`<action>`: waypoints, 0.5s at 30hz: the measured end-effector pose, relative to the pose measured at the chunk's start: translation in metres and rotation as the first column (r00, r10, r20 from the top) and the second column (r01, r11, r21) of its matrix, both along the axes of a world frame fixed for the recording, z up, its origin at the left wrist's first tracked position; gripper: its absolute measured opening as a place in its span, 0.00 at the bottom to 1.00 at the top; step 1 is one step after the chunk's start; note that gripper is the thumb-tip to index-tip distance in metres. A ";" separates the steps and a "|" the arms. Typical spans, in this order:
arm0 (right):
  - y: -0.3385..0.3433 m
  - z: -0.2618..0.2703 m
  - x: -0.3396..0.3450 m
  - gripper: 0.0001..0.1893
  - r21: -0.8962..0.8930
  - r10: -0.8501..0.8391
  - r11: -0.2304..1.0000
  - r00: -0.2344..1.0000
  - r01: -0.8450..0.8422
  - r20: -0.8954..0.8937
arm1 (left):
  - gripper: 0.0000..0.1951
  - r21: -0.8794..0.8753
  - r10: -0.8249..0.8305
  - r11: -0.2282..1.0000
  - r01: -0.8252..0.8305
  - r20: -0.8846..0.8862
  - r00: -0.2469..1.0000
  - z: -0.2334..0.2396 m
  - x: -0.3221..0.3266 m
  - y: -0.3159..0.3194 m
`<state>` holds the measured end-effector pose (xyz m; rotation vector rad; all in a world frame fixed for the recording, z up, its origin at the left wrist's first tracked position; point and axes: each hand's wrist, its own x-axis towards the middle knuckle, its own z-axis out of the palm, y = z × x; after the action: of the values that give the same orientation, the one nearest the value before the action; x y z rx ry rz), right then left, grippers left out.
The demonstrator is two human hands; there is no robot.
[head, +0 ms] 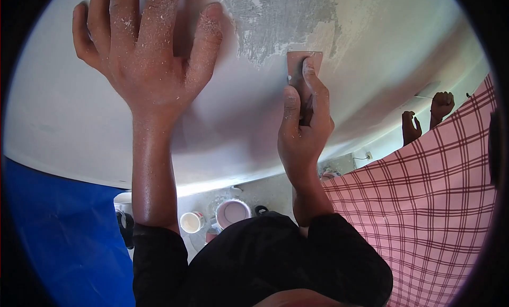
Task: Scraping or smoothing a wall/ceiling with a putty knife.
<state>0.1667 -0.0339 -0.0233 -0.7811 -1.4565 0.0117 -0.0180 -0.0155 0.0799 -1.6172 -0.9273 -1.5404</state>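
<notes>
My left hand [149,56], dusted with white specks, is spread with its fingers apart against or close to the pale wall [222,136]; exact contact cannot be told. To its right, my right hand [308,112] grips a flat scraper blade [298,62], thumb on one side and a finger along its face. The blade's straight edge lies at the lower border of a rough grey patch [274,24], where the smooth coating has a ragged outline. The scraper's lower part is hidden in my palm.
Below stand a white tub [192,222] and a larger round bucket [233,212] on the floor [270,191]. A blue sheet [63,235] hangs at left, a pink checked cloth [421,179] at right. Beyond it another person's hands [442,105] show near a blade. A wall socket [368,156] has a cable.
</notes>
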 end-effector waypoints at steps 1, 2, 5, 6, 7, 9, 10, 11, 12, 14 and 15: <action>0.004 -0.001 0.002 0.19 -0.004 0.000 1.000 1.000 0.000 -0.018 | 0.25 0.111 -0.487 0.873 0.476 0.127 0.864 -0.002 0.005 0.010; 0.008 -0.001 0.003 0.19 -0.007 -0.010 1.000 1.000 0.010 -0.018 | 0.25 0.108 -0.496 0.868 0.485 0.128 0.859 -0.002 0.005 0.012; 0.020 0.000 0.010 0.19 0.007 -0.068 0.998 0.997 0.068 -0.037 | 0.25 0.038 0.411 0.910 -0.412 -0.194 0.891 0.001 0.010 0.025; 0.022 0.000 0.014 0.19 -0.005 -0.067 0.998 0.997 0.067 -0.030 | 0.25 0.026 -0.070 0.997 0.071 -0.018 0.997 -0.003 0.019 0.038; 0.024 0.000 0.015 0.20 -0.016 -0.064 0.998 0.998 0.064 -0.024 | 0.25 0.098 -0.537 0.843 0.529 0.145 0.831 -0.005 0.024 0.045; 0.029 0.000 0.015 0.20 -0.027 -0.065 0.998 0.997 0.064 -0.037 | 0.25 0.092 -0.554 0.832 0.547 0.141 0.820 -0.006 0.025 0.050; 0.030 0.001 0.017 0.20 -0.036 -0.063 0.997 0.997 0.061 -0.047 | 0.25 0.090 -0.569 0.822 0.562 0.138 0.811 -0.006 0.026 0.051; 0.031 0.001 0.019 0.20 -0.039 -0.063 0.997 0.997 0.061 -0.046 | 0.25 0.088 -0.569 0.823 0.562 0.140 0.811 -0.006 0.028 0.052; 0.030 0.001 0.018 0.20 -0.043 -0.064 0.997 0.997 0.062 -0.048 | 0.25 0.086 -0.561 0.828 0.554 0.143 0.816 -0.006 0.028 0.053; 0.032 -0.001 0.016 0.20 -0.050 -0.069 0.997 0.996 0.067 -0.051 | 0.25 0.080 -0.556 0.831 0.550 0.146 0.818 -0.005 0.023 0.052; 0.036 -0.003 0.017 0.20 -0.028 -0.080 0.996 0.996 0.079 -0.042 | 0.25 0.011 -0.119 0.993 0.119 -0.019 0.993 -0.002 0.016 0.047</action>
<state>0.1835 0.0022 -0.0260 -0.8552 -1.3861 -0.0124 -0.0018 0.0320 0.0774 -1.7020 -0.8225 -1.6053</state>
